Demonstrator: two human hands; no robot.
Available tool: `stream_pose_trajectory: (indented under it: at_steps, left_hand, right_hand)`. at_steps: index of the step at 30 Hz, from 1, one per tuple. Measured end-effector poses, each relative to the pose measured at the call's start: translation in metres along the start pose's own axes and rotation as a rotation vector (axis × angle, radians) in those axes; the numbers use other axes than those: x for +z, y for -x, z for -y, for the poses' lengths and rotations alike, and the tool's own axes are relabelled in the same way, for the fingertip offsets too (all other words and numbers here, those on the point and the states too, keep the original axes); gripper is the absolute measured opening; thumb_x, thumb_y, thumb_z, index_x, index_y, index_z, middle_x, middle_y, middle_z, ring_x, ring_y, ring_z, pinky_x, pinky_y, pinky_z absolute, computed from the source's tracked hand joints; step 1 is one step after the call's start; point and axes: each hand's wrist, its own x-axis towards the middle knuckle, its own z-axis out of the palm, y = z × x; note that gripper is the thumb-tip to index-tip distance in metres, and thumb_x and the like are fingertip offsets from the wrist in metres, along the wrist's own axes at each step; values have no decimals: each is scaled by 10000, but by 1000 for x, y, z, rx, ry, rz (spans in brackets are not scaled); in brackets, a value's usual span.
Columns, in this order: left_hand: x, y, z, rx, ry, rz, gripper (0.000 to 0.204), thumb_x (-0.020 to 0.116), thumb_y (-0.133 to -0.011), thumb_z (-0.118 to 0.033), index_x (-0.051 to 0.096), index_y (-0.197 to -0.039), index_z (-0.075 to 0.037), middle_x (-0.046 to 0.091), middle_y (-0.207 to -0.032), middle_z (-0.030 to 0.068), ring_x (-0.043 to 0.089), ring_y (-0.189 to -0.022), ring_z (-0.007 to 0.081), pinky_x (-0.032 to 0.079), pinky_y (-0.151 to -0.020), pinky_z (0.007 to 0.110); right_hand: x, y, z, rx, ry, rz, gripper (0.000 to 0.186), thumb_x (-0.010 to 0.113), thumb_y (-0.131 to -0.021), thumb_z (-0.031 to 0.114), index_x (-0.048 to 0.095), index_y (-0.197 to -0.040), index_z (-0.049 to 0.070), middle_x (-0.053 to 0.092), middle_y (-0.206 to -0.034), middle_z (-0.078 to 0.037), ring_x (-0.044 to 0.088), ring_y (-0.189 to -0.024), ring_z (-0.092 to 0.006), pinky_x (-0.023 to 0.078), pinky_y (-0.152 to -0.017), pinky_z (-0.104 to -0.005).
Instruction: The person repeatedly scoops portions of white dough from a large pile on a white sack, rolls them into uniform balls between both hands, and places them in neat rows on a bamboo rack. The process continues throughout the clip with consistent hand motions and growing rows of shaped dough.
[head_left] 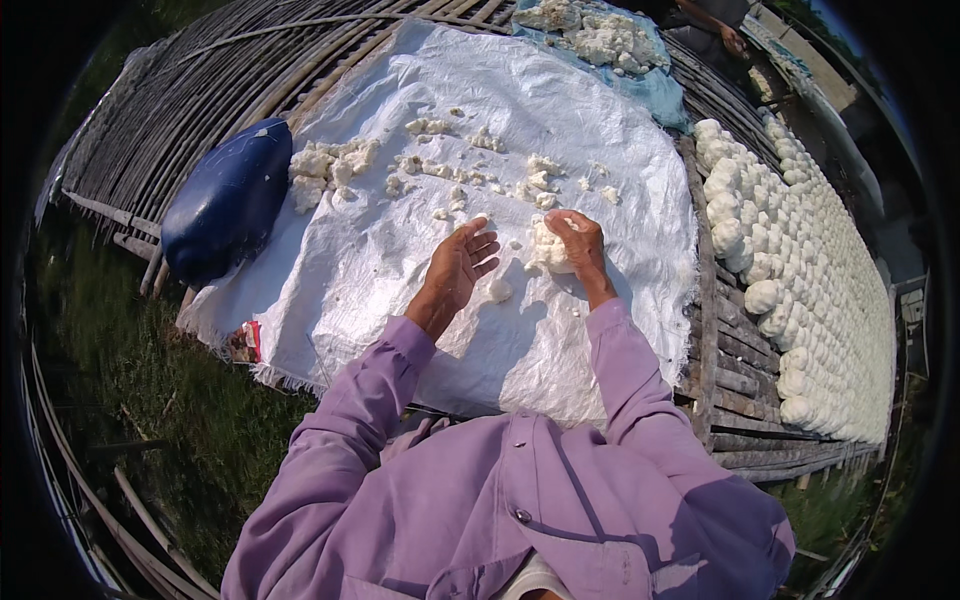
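Note:
A white woven sheet (420,310) lies before me, strewn with crumbly white pieces (435,168). My right hand (583,248) is wrapped over a rough, fist-sized white lump (547,250) at or just above the sheet; its fingers are partly hidden. To the left of it, my left hand (455,272) is turned palm inward with its fingers apart. A white bit shows by the left thumb tip; whether it is held or lies behind cannot be told. One small white piece (499,290) rests between my wrists. A larger heap of white clumps (325,172) sits at the sheet's left.
A dark blue rounded container (228,200) lies at the left edge. Rows of white balls (790,260) cover the slatted pole platform (728,350) on the right. At the back, a blue sheet (655,92) bears more white clumps. Another person's hand (733,42) shows at far right.

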Motion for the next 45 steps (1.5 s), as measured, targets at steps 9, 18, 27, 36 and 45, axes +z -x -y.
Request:
stream_pose_trajectory:
  at_steps: [9,18,27,36,45]
  left_hand:
    - [81,-75,21,-136,588,133,738,532,-950,-671,496,-1421,-105,594,-1336,177,613,-1165,431,466,-1000,697]
    - [77,-76,7,-54,627,429,988,546,-865,-790,425,-1449,-2,523,-1410,194,552,-1269,370,431,-1108,535]
    - [85,-72,29,-130,559,334,825,609,-874,-723,517,-1424,-114,597,-1366,114,570,-1263,313,457,-1081,521]
    - [136,-81,57,-177,778,321,1033,679,-788,-763,408,-1476,-42,478,-1485,142,472,-1365,312,378,-1157,535]
    - [255,-65,102,-319,581,556,823,726,-827,-668,535,-1384,-92,558,-1409,98,541,-1288,269,463,-1078,501]
  right_hand:
    - [-25,-4,146,-440,-52,-95,572,633,-965,543,708,-1223,38,687,-1267,-98,636,-1143,-237,506,-973,-362]
    - [-2,-13,135,-384,-27,-278,457,566,-998,458,700,-1245,98,623,-1341,-133,582,-1240,-336,457,-1039,-433]
    - [-25,11,143,-785,282,-356,342,614,-978,358,759,-1084,67,738,-1111,-127,678,-1074,-320,526,-920,-404]
    - [-82,24,118,-783,538,-196,394,563,-983,398,702,-1226,121,627,-1320,-136,564,-1240,-310,461,-1015,-440]
    - [-189,57,136,-595,654,-383,363,558,-989,401,726,-1034,83,685,-1101,-97,628,-1087,-336,504,-887,-452]
